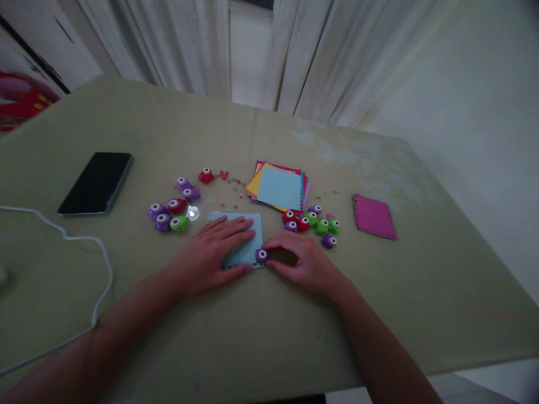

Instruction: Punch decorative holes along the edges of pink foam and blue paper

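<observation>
A light blue square of paper lies in front of me, with small punched shapes along its near edge. My left hand rests flat on it, fingers stretched out, covering much of the sheet. At the sheet's near right corner sits a small purple craft punch. My right hand pinches this punch between thumb and fingers from the right side. Just beyond that hand stand several more punches in red, green and purple.
A stack of coloured paper lies beyond my hands. More punches, such as a green one, stand at left among scattered paper bits. A magenta square with punched edges lies right. A tablet and white cable are left.
</observation>
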Demonstrator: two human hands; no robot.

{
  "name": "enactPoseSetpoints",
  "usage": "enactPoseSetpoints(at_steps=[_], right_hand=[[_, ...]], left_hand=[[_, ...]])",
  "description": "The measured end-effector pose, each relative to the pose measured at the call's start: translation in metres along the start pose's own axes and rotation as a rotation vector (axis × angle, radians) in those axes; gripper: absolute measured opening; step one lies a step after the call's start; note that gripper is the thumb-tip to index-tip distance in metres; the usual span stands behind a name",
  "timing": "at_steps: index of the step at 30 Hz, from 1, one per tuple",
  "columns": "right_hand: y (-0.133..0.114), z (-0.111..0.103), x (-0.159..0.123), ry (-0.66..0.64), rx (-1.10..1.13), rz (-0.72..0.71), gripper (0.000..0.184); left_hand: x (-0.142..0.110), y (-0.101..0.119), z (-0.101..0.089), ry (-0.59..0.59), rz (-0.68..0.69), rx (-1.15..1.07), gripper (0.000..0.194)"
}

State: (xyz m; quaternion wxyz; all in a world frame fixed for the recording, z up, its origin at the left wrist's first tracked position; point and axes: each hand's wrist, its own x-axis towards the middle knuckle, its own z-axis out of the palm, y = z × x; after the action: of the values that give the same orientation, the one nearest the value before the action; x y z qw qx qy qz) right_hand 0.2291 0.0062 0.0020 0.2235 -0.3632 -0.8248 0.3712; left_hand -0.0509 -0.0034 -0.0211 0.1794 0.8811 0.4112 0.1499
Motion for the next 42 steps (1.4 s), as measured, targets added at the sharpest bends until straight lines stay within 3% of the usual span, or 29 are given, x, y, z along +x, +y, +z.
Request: enactPoseSetpoints(at_steps=[42], right_hand=[[0.0024, -0.0005, -0.0002, -0.009, 0.027, -0.017, 0.022]], left_hand=[[-0.0004, -0.0007, 0.0012, 0.019, 0.000, -0.024, 0.065]])
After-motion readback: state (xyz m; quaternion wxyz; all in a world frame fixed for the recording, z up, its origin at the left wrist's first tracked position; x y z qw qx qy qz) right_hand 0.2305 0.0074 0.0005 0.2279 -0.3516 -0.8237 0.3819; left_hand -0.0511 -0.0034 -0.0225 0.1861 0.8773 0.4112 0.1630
